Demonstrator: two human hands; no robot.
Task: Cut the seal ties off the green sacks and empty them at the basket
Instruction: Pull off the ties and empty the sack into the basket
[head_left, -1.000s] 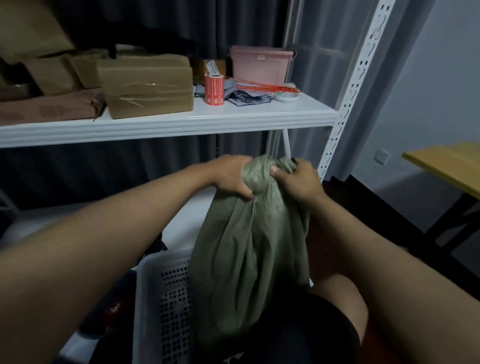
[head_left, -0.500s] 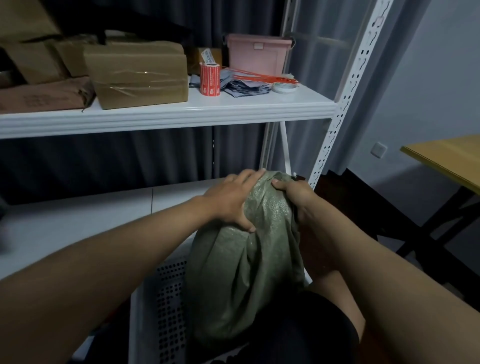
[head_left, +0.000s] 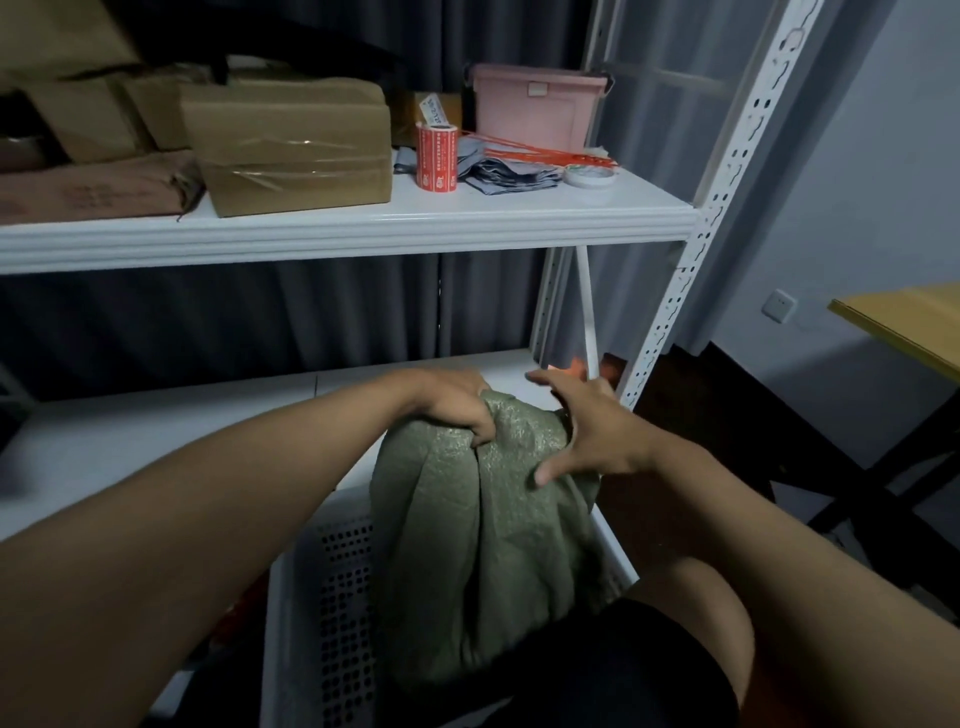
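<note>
Green sack (head_left: 483, 525) upended over basket (head_left: 332, 597); left hand (head_left: 457, 402) grip bunches its top, right hand (head_left: 587, 431) splayed wide. We judge emptying underway.

Green sack (head_left: 483, 525) over white basket (head_left: 332, 597); left hand (head_left: 457, 402) gripping top, right hand (head_left: 582, 431) spread, fingers splayed.

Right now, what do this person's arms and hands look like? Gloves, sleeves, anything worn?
Both forearms are bare to the frame's edge: no sleeves show. The left hand and right hand wear no gloves, and no rings, watch or wristband can be seen. Dark shorts cover the lap.
</note>
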